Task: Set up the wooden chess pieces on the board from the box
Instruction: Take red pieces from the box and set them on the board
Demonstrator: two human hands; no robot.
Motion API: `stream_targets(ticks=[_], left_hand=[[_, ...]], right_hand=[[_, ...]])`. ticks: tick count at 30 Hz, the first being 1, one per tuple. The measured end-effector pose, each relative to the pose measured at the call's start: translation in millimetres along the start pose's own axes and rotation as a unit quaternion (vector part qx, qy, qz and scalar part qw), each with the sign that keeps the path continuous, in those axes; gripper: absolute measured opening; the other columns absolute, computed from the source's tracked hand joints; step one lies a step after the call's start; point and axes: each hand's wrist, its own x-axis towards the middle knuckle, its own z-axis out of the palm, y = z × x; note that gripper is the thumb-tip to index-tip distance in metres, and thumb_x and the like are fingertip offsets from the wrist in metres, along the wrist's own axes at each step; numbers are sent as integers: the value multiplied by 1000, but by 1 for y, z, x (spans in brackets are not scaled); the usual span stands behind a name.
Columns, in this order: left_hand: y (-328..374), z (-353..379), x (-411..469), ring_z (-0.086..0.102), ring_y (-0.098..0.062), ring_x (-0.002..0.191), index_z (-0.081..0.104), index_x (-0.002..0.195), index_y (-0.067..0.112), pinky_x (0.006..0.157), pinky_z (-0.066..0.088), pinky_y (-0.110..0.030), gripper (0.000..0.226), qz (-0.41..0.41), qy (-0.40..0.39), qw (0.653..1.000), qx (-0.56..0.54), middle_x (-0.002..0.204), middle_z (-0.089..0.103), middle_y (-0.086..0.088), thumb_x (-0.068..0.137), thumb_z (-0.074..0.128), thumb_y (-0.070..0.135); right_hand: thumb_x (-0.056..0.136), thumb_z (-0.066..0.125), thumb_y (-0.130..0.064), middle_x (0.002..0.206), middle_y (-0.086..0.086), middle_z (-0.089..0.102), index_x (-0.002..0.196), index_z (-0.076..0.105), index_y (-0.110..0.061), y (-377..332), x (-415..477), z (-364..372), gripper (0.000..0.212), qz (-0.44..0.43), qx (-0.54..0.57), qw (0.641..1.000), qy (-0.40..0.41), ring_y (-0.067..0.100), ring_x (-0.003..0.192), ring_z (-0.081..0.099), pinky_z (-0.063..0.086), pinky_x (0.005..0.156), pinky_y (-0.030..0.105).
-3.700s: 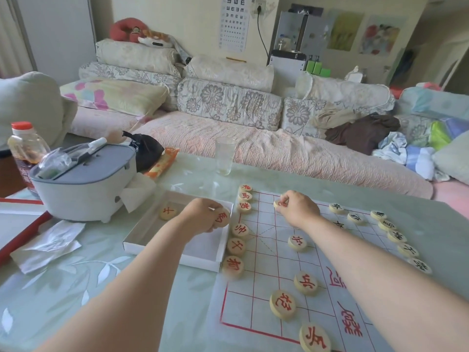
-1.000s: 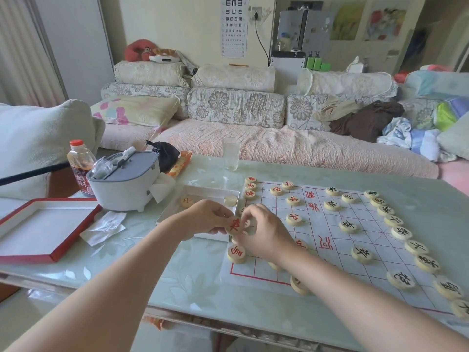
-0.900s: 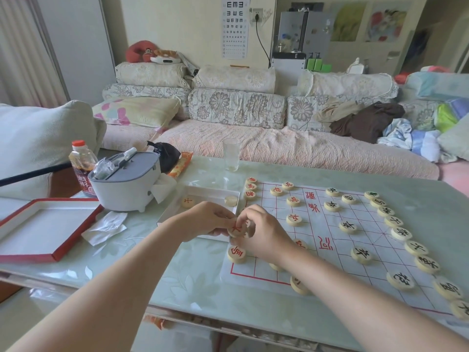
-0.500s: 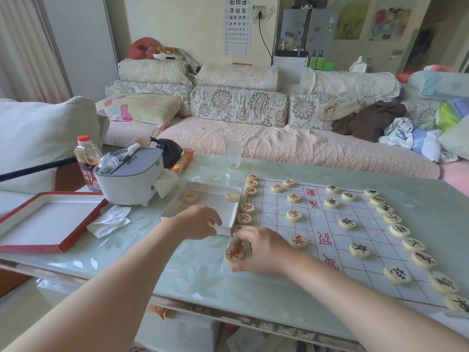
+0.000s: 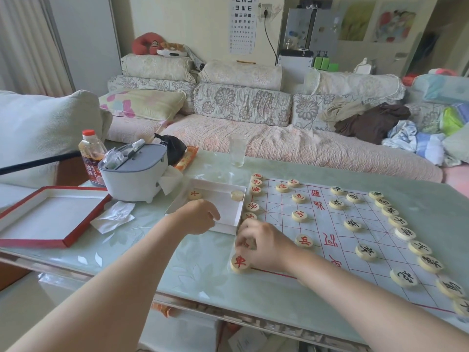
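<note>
A white paper chess board [image 5: 330,224] with red lines lies on the table. Red-marked wooden pieces line its left side, and black-marked pieces [image 5: 365,252] its right. My right hand [image 5: 266,246] rests on the board's near left part, fingertips pinched on a red-marked piece [image 5: 245,243]. Just below them, another red-marked piece [image 5: 239,262] lies free at the near left corner. My left hand [image 5: 199,216] hovers with curled fingers over the near rim of the white box [image 5: 229,227]; nothing shows in it. Two pieces [image 5: 195,194] [image 5: 237,195] lie in the box.
A grey lidded container [image 5: 134,176], a sauce bottle [image 5: 91,158] and a crumpled tissue [image 5: 113,217] stand left of the box. The red-edged box lid [image 5: 50,214] lies at the far left. A plastic cup [image 5: 238,153] stands behind the board. A sofa runs behind the table.
My right hand has let go of the red piece at the board's near left corner and its fingers now sit on the piece just above. My left hand has barely moved.
</note>
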Motion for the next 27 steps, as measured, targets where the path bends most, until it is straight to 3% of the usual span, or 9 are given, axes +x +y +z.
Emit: stream_targets(ticks=[3,5,9,14,16,18,21,24,27], left_hand=[[-10,-3,10,56,-15,94,69,108,28,78,49,-24,36,-38,42,998,14,112,61,4,90,45,9],[-18,-4,17,54,-17,100,67,112,27,83,49,-27,39,-61,60,996,19,117,59,2,89,43,7],[-28,-2,31,50,-24,116,60,125,22,93,48,-33,47,-82,72,993,36,125,55,-4,87,41,2],[-33,-5,50,50,-28,113,57,124,14,92,48,-36,49,-102,82,991,27,125,53,-10,82,39,-2],[-33,-6,56,50,-28,115,54,126,12,91,47,-34,47,-108,77,991,30,126,51,-9,84,41,-2],[-39,-4,64,50,-26,116,53,126,11,89,46,-32,44,-100,63,993,25,127,51,-9,85,43,0],[-46,2,72,49,-25,110,53,124,14,88,45,-32,41,-85,17,995,53,126,51,-9,85,44,6],[-49,6,76,45,-27,125,39,143,16,101,39,-32,52,-83,-11,994,75,142,43,-8,92,44,8],[-49,0,80,50,-26,119,46,140,22,93,43,-31,47,-77,29,994,77,135,50,-7,94,42,12]], right_hand=[[88,66,-25,97,-13,59,85,72,-22,3,23,-4,8,23,18,997,65,0,73,53,44,72,23],[90,62,-27,100,-15,59,87,72,-26,6,42,-8,10,49,-7,996,81,4,79,57,46,75,27],[93,56,-23,118,-5,60,106,72,-22,20,87,-8,20,84,-62,993,55,16,104,59,46,90,29],[93,53,-21,134,4,57,127,62,-19,32,131,-5,35,83,-151,985,21,25,127,46,35,107,33],[91,50,-22,136,7,55,131,58,-19,34,145,-4,41,102,-226,968,-26,28,127,41,32,108,39],[87,48,-20,130,9,56,123,58,-16,35,155,-3,38,126,-282,949,-69,30,123,39,31,105,42],[84,44,-15,127,11,57,120,58,-14,35,163,0,39,157,-304,933,-108,30,122,35,28,104,41],[85,45,-12,126,11,55,123,58,-17,35,166,7,41,159,-333,925,-93,30,124,33,27,106,40],[91,50,-27,125,12,54,122,57,-19,36,172,13,33,119,-340,931,-58,31,123,36,28,103,42]])
